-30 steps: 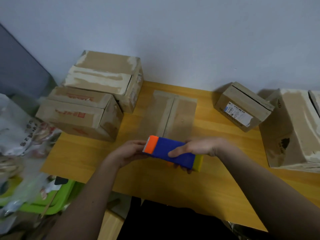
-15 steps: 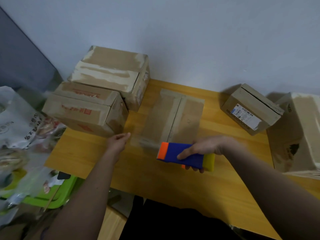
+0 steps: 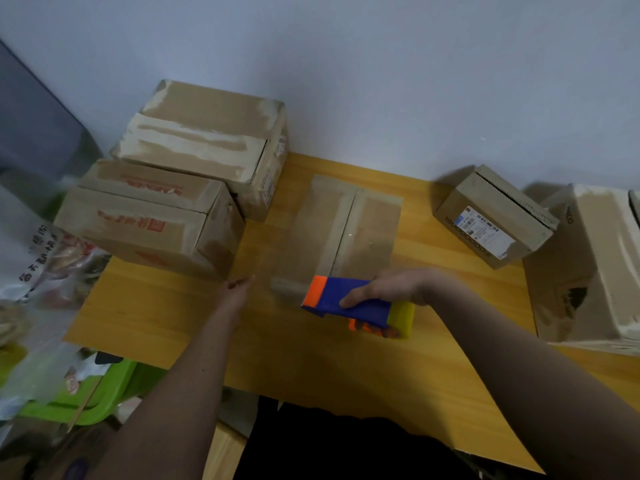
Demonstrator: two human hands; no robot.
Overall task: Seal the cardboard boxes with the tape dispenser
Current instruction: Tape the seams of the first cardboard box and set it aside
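A blocky plastic tape dispenser (image 3: 353, 303), blue with orange and yellow ends, sits at the near edge of a flat, matte cardboard box (image 3: 341, 233) mid-counter. The right hand (image 3: 388, 289) grips it, fingers curled over. The left hand (image 3: 237, 292) hovers, fingers straight together. Smooth wooden counter (image 3: 156, 313), pale wall (image 3: 381, 81).

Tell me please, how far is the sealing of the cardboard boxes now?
Done, it seems: the flat brown cardboard box in the middle carries a pale tape strip along its seam. In hand: the right hand grips the blue, orange and yellow tape dispenser at that box's near edge; the left hand is open beside it. Left: the small labelled cardboard box shows an open gap on top.
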